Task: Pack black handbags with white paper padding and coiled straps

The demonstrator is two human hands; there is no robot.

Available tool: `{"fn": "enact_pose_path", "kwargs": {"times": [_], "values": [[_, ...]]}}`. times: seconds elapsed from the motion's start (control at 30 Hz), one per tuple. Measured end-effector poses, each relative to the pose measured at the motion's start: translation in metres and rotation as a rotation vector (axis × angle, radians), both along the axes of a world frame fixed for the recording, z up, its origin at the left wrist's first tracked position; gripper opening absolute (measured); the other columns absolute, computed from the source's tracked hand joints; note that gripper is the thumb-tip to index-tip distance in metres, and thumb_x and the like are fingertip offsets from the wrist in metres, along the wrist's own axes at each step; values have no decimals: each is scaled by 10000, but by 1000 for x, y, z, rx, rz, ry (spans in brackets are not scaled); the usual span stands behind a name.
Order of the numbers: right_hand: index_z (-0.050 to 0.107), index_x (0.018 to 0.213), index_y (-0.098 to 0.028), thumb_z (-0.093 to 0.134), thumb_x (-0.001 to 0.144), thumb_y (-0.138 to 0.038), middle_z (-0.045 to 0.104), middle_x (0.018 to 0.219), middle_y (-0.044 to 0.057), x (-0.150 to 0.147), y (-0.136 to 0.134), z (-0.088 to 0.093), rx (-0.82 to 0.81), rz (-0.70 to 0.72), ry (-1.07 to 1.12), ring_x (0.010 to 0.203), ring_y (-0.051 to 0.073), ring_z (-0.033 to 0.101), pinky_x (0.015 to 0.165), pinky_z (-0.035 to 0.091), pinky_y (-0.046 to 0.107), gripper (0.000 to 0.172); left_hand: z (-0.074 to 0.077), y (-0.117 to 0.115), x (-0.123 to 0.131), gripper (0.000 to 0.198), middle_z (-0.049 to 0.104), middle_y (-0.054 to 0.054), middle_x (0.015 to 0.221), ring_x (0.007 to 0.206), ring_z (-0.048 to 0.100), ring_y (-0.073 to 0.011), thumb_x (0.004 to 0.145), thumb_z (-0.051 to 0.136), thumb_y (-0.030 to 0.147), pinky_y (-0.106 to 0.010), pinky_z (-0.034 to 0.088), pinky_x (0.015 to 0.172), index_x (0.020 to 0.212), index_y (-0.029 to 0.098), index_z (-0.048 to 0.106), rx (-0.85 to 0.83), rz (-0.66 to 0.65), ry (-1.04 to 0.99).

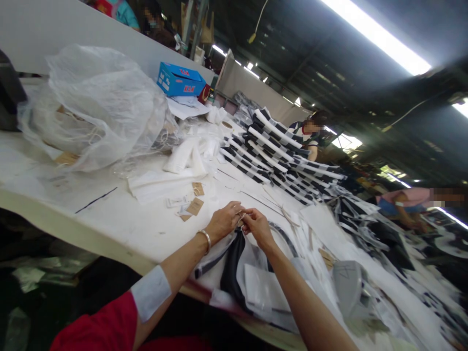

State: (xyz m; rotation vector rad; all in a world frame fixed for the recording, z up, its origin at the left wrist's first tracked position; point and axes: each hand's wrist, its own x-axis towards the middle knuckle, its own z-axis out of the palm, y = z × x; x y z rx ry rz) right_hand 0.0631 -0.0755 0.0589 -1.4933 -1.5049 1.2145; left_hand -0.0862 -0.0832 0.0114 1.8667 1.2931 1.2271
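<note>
Our left hand [224,222] and right hand [258,228] meet above the counter [91,224], the fingers [241,207] of both pinched closed on a small pale item [239,218], too small to identify. Directly beneath our wrists lies a black-and-white striped garment [234,263]. A metal bangle [206,239] circles our left wrist, beyond a white cuff [150,292] on a red sleeve [98,324]. Brown card tags [195,205] lie just past the left hand, near folded white packets [161,187]. Farther along the counter rises a pile of striped garments [278,151], with a co-worker [312,129] behind it. A large clear plastic bag [98,112] and a blue box [180,80] sit toward the far side.
</note>
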Motion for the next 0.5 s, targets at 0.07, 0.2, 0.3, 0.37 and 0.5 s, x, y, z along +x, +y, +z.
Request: {"fn": "enact_pose_path", "kwargs": {"times": [0.07,0.2,0.3,0.37,0.5], "values": [[557,808,-195,692,685,-484,622,601,-29,1,0,0,-1,2,22,467,104,548,417,458,212,341,2,1,-1,392,616,-54,1224,879,628,-172,826,595,292,-289,484,764,1211,223,577,-102,51,-80],[567,789,-189,705,690,-466,619,657,-28,6,-4,1,34,6,4,520,111,576,463,488,226,325,2,8,-1,215,656,18,773,661,578,-147,681,680,321,-252,425,611,846,186,653,-262,-55,-209],[598,849,-189,677,708,-421,661,817,8,15,-12,3,105,10,-108,625,140,627,515,504,248,283,2,14,-4,167,526,52,569,575,497,-128,704,609,315,-247,364,562,613,190,546,-258,11,-259],[628,926,-194,647,741,-400,683,943,40,23,-20,4,171,26,-251,702,159,642,585,523,278,278,5,16,-7,188,483,56,574,589,468,-126,743,552,324,-250,347,574,618,197,495,-235,123,-314],[640,1081,-208,619,790,-379,665,1144,82,35,-30,4,270,59,-415,884,201,651,755,532,346,338,12,15,-12,179,472,49,615,631,465,-133,781,494,312,-263,360,616,645,209,442,-187,286,-409]]}}
